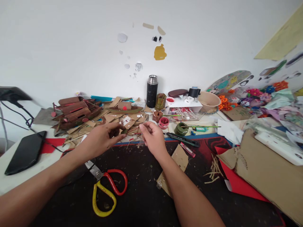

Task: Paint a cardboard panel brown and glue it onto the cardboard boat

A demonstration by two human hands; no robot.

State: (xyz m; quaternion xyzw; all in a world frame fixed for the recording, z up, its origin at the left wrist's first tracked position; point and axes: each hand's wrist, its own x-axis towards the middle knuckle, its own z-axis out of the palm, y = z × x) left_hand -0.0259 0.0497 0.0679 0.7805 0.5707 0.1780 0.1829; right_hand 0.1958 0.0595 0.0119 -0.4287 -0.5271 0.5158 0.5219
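Both hands are raised over the back edge of the dark mat (132, 176). My left hand (101, 137) pinches a small green piece (123, 132) between thumb and fingertips. To its right, my right hand (152, 137) has its thumb and forefinger pressed together at the end of a thin reddish-brown stick (134, 129), which reaches toward the left fingertips. Whether the stick touches the green piece is too small to tell. Scissors (100, 176) with one red and one yellow handle lie spread on the mat below my left hand. Cardboard scraps (110, 118) lie behind the hands.
Model boats (77, 113) stand at the back left, beyond a black phone (26, 153). A black flask (151, 91), paint jars (163, 123) and a utility knife (182, 138) are behind the mat. Cardboard (272, 176) and red paper (241, 184) lie at the right.
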